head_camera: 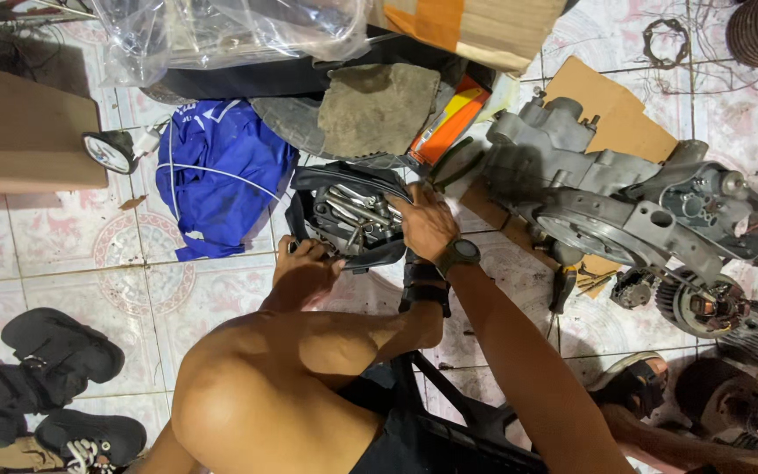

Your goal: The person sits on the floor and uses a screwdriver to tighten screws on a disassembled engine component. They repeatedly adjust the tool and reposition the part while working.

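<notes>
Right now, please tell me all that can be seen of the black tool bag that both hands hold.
The black tool bag lies on the patterned tile floor, between a blue cloth and a grey engine casing. It looks like soft fabric or vinyl, and its mouth is pulled open. Inside are many metal wrenches, packed together. The right hand grips the far edge; the left hand grips the near edge.

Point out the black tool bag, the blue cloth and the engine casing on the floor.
black tool bag point(389, 178): head view, on its upper rim.
blue cloth point(234, 145): head view, on its middle folds.
engine casing point(611, 197): head view, on the grey metal body.
</notes>
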